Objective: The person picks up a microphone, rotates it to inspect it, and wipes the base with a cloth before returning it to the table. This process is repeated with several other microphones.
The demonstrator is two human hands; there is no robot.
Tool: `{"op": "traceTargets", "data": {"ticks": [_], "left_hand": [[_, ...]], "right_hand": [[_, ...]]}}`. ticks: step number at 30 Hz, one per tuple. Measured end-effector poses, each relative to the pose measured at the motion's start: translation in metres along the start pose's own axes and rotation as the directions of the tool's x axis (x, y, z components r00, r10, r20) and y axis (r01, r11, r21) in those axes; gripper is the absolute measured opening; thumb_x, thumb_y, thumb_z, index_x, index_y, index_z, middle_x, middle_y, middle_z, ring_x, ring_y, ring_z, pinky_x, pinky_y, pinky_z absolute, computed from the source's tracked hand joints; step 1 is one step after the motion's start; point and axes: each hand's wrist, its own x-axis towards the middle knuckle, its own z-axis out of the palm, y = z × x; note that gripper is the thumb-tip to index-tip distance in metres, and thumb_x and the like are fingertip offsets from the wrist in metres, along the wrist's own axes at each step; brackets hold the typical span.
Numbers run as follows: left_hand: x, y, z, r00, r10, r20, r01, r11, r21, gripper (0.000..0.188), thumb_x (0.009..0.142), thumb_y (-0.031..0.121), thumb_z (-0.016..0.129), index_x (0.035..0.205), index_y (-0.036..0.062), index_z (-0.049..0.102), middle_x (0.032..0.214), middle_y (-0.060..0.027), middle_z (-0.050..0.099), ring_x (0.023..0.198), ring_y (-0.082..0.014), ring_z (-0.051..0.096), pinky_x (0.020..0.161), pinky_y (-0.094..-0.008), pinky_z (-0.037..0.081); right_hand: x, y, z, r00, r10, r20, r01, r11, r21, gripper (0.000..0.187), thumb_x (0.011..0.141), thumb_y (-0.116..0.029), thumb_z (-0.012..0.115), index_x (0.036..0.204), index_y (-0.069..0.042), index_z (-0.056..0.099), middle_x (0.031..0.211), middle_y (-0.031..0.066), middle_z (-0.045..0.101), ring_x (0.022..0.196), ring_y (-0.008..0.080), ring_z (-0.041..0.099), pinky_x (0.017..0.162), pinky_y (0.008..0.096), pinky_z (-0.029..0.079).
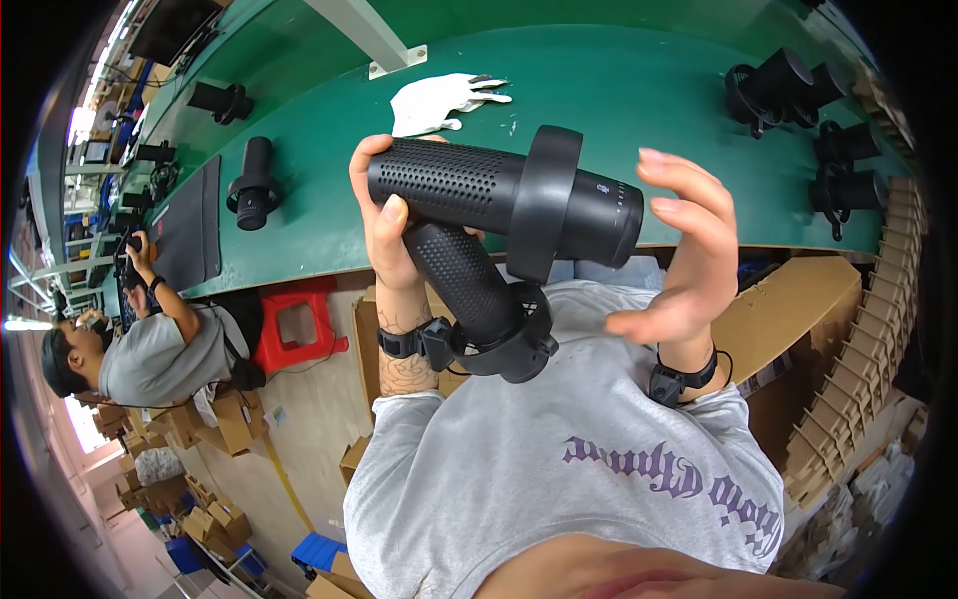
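Left hand [391, 245] wrapped round black perforated cylinder [444, 180]; second cylinder [464, 275] slanting on near side. Right hand [701, 240] spread, empty, just right.

A smooth green bench [624, 90] carries a soft white glove [424, 107]. Left of the glove lie a black ringed cylinder [257, 160], another black cylinder [208, 98] and, farther left, a flat dark mat [195, 235]. Well right of it, several black ringed cylinders [780, 78] cluster.
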Motion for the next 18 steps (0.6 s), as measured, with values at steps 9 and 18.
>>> {"op": "traceTargets", "data": {"ticks": [9,18], "left_hand": [[-0.010,-0.017,0.003,0.944,-0.307,0.120,0.305,0.952,0.028,0.054,0.091,0.023,0.043,0.135,0.0068,0.018,0.090,-0.0231,0.061,0.063,-0.0254,0.064,0.055,-0.0344,0.056],[-0.014,-0.028,0.006,0.918,-0.381,0.108,0.392,0.912,-0.117,0.053,0.092,0.026,0.042,0.136,0.0086,0.019,0.091,-0.0236,0.060,0.063,-0.0263,0.064,0.053,-0.0360,0.056]], "right_hand": [[0.011,0.001,0.009,0.927,0.360,0.102,-0.360,0.933,-0.022,0.026,0.067,-0.002,0.074,0.092,0.000,0.069,0.104,0.0136,0.068,0.104,0.0277,0.062,0.092,0.0375,0.046],[0.006,0.000,0.010,0.844,0.536,0.020,-0.508,0.788,0.348,0.011,0.088,-0.004,0.060,0.090,0.002,0.068,0.097,0.0133,0.069,0.102,0.0258,0.062,0.092,0.0359,0.047]]}}
